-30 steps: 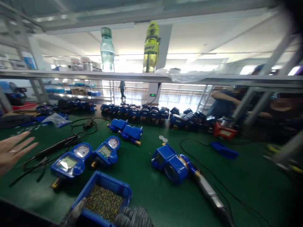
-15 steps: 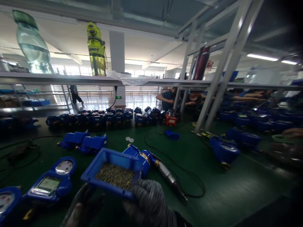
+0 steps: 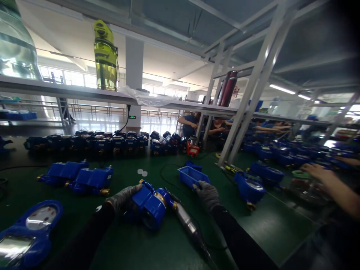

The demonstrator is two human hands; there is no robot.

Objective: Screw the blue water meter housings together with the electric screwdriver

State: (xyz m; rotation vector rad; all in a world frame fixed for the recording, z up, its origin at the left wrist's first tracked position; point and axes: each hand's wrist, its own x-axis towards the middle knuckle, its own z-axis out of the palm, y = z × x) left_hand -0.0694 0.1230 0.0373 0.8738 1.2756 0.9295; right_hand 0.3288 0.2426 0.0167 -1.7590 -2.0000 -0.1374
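Observation:
My left hand [image 3: 121, 197], in a grey glove, rests closed on a blue water meter [image 3: 149, 202] lying on the green table [image 3: 135, 247]. My right hand [image 3: 206, 193], also gloved, grips the near edge of a small blue bin [image 3: 190, 175] set down on the table further out. An electric screwdriver [image 3: 187, 225] with a black cable lies against the meter's brass fitting, between my two arms.
Two blue meters [image 3: 75, 175] lie to the left, another meter [image 3: 28, 228] with a dial at the near left, one [image 3: 250, 187] to the right. A row of meters [image 3: 92, 141] lines the back. A co-worker's hand [image 3: 317, 171] reaches in at right. Metal frame posts [image 3: 247, 105] stand right of centre.
The blue bin was held up in front of me; now it sits on the table further right. My left hand has moved onto the blue meter. The view swung right.

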